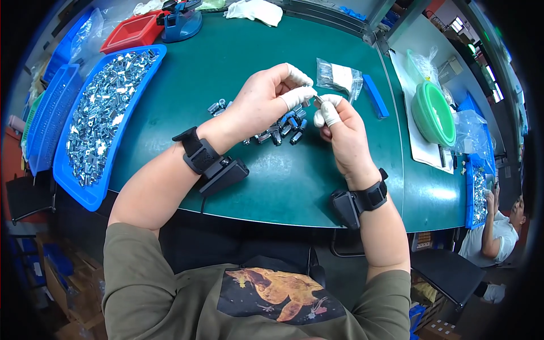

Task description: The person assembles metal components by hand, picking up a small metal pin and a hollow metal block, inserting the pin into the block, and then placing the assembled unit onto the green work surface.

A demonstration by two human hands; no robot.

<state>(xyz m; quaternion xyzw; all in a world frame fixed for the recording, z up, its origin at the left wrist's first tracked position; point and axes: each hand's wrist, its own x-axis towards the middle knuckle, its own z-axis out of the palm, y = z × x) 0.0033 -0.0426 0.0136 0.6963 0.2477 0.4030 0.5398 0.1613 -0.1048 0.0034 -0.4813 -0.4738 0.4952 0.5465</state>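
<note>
Over the green tabletop's (294, 187) middle, left hand (263, 99) and right hand (340, 127) pinch one small metal fitting (317, 100); dark assembled fittings (280, 129) lie beneath, blue tray of loose silver parts (105, 107) full.

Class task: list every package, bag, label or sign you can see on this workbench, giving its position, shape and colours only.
Clear plastic bag: on the green table beyond the hands, crumpled, with a white slip inside.
Clear plastic bag: far right, beside the green bowl, crinkled, see-through.
Clear plastic bag: far left corner, on a blue tray, crumpled.
White sheet: under the green bowl, flat, rectangular.
No screens or signs visible.
</note>
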